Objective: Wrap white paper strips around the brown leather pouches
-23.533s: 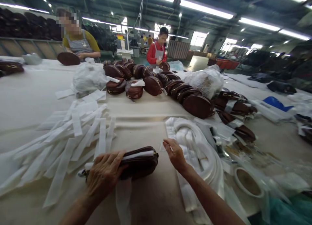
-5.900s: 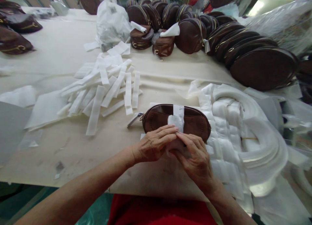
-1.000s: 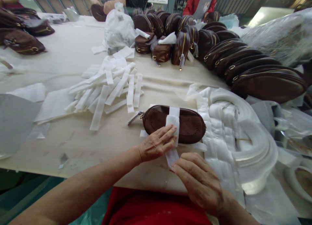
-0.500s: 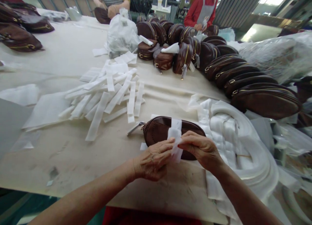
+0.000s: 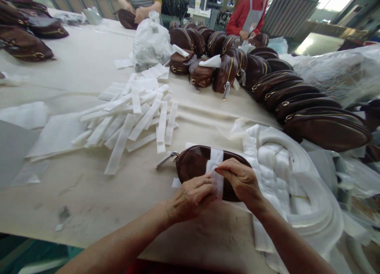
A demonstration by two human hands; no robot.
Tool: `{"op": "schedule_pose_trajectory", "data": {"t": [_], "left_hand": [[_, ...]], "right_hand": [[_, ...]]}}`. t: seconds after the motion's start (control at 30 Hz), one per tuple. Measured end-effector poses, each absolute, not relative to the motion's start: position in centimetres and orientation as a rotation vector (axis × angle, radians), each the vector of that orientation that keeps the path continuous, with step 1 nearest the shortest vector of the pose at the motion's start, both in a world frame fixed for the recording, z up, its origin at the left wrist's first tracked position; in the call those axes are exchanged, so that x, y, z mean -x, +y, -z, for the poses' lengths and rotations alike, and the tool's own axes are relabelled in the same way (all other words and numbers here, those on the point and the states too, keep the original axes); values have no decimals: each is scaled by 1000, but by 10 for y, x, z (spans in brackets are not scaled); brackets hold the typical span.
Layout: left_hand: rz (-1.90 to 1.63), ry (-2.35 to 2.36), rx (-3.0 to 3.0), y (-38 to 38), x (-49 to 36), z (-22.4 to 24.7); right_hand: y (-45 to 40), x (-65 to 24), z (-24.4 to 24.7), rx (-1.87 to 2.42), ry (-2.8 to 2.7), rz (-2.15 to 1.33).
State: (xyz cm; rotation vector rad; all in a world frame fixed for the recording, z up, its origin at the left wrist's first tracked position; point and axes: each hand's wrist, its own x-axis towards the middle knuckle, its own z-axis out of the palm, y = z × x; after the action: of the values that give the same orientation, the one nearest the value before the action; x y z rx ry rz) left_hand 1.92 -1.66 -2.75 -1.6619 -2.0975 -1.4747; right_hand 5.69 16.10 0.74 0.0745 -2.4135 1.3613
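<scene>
A dark brown oval bag (image 5: pixel 191 163) lies on the table in front of me, its zipper pull pointing left. Around its middle runs a white foam strip (image 5: pixel 217 155). My right hand (image 5: pixel 242 181) pinches the strip between thumb and fingertips over the bag's front. My left hand (image 5: pixel 191 196) is at the bag's lower edge, its curled fingers pressed against the strip from the left. What lies under the left fingertips is hidden.
Loose white strips (image 5: pixel 118 123) are piled at the left. White foam rolls (image 5: pixel 297 179) stand close on the right. Brown bags (image 5: pixel 326 127) line the back right, beside a white plastic bag (image 5: pixel 151 42). Two people (image 5: pixel 249 12) work across the table.
My right hand has moved slightly left and up along the strip. The fingers of my left hand have curled in more. The whole view has shifted a little.
</scene>
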Motion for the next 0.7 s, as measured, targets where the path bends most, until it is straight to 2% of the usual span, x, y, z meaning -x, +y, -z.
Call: {"op": "schedule_pose_trajectory", "data": {"t": [0.17, 0.43, 0.5, 0.6, 0.7], "left_hand": [[1392, -2148, 1633, -19, -18, 28], [1481, -2156, 1544, -15, -20, 30], [1351, -2130, 1518, -16, -21, 28], [970, -2065, 1581, -15, -27, 24], [680, -2045, 1645, -12, -32, 22]], "right_hand": [[158, -55, 12, 72, -2385, -1296], [156, -56, 24, 161, -2423, -1301], [156, -56, 26, 163, -2448, -1251], [155, -57, 28, 168, -2472, -1213], [156, -57, 28, 187, -2440, -1273]]}}
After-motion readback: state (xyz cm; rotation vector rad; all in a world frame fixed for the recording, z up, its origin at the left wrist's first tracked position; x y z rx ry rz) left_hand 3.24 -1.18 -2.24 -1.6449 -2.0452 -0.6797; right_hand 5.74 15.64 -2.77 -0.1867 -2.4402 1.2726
